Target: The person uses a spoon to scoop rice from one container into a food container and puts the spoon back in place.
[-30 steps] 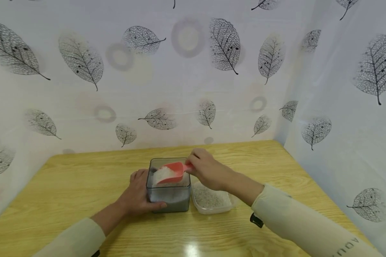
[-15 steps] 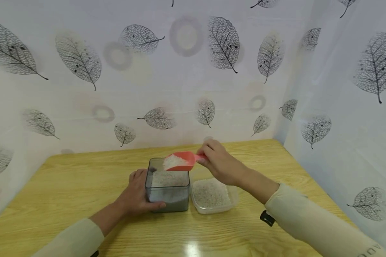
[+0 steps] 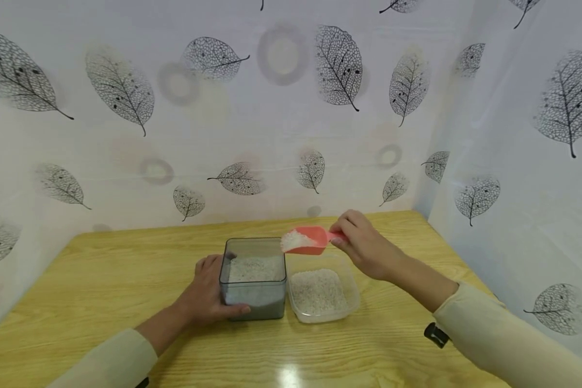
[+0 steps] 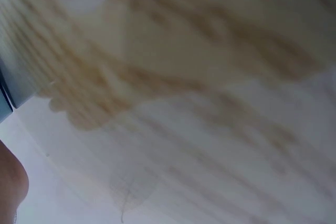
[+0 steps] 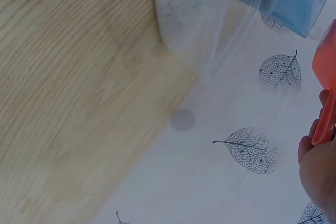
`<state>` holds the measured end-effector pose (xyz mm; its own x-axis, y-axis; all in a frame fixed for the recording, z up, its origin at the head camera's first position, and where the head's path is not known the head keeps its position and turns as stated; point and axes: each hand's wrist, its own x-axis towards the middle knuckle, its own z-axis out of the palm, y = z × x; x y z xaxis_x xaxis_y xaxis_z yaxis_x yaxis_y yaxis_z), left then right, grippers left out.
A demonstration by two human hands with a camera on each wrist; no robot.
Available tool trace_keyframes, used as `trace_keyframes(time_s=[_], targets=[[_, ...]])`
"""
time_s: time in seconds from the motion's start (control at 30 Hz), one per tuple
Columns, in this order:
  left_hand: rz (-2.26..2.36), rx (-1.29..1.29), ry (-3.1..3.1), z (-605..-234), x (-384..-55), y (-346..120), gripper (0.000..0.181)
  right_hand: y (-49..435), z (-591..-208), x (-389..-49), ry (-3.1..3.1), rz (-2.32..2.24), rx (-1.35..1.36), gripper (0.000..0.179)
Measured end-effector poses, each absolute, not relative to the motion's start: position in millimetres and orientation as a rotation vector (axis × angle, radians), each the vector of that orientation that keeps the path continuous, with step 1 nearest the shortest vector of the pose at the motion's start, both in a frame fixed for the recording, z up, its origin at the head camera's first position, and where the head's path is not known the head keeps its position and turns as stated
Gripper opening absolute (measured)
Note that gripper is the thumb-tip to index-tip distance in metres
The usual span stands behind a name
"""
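My right hand (image 3: 366, 245) grips the handle of a red scoop (image 3: 320, 240), which carries a heap of white rice (image 3: 293, 240). The scoop hangs in the air above the gap between two containers, mostly over the back of the clear plastic tub (image 3: 351, 307). Rice also lies in that tub. To its left stands a tall, see-through grey bin (image 3: 259, 308) with rice inside. My left hand (image 3: 207, 296) holds this bin from its left side, thumb along the front face. In the right wrist view the red scoop (image 5: 325, 61) shows at the right edge.
Both containers stand side by side on a wooden table (image 3: 126, 275). A white curtain with leaf prints (image 3: 281, 118) hangs behind the table and along its sides. A bright reflection lies on the wood near the front.
My right hand has lifted the loaded scoop out of the grey bin and carried it right, over the clear tub's back. My left hand has stayed on the bin.
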<state>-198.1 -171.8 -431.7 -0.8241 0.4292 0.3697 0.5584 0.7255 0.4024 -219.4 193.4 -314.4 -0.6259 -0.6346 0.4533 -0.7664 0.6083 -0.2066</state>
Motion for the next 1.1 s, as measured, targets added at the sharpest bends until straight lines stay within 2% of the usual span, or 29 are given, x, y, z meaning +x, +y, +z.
trace_keyframes(time_s=[0.47, 1.1], targets=[[-0.778, -0.782, -2.666, -433, -198, -173, 0.107, 221, -336, -225, -2.450, 0.328, 1.231, 0.006], [-0.757, -0.789, -2.662, -435, -202, -173, 0.108, 227, -334, -229, -2.286, -0.053, 1.296, 0.018]])
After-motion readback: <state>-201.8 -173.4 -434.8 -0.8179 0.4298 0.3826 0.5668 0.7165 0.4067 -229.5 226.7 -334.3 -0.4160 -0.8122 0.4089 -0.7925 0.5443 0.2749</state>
